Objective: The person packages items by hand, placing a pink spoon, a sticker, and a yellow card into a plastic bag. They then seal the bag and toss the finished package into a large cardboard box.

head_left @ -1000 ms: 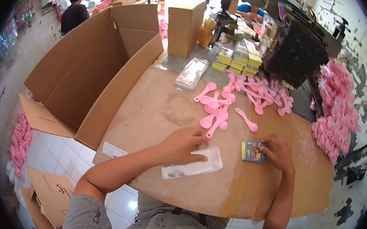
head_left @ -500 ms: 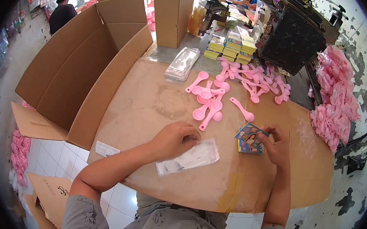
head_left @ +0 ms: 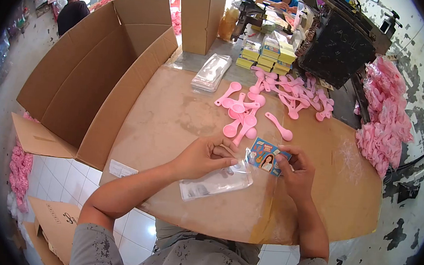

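A printed blue card (head_left: 268, 158) is pinched between the thumb and fingers of my right hand (head_left: 296, 170). Its left end is at the opening edge of a clear plastic bag (head_left: 218, 184) lying on the table. My left hand (head_left: 209, 157) is closed at the bag's upper edge, with thumb and fingertips on the film. Just beyond the hands lie loose pink spoons (head_left: 246, 127), and a single pink spoon (head_left: 279, 127) rests apart from them. A stack of clear bags (head_left: 211, 72) lies farther back.
An open cardboard box (head_left: 120, 95) stands at the left. Behind are a tall carton (head_left: 198, 19), card stacks (head_left: 270, 50) and a black machine (head_left: 335, 50). Bagged pink items (head_left: 382, 116) hang at the right. Two people are in the background.
My right hand has moved left with one card, from the card pile to the bag. My left hand has shifted slightly, and the bag's edge now stands raised.
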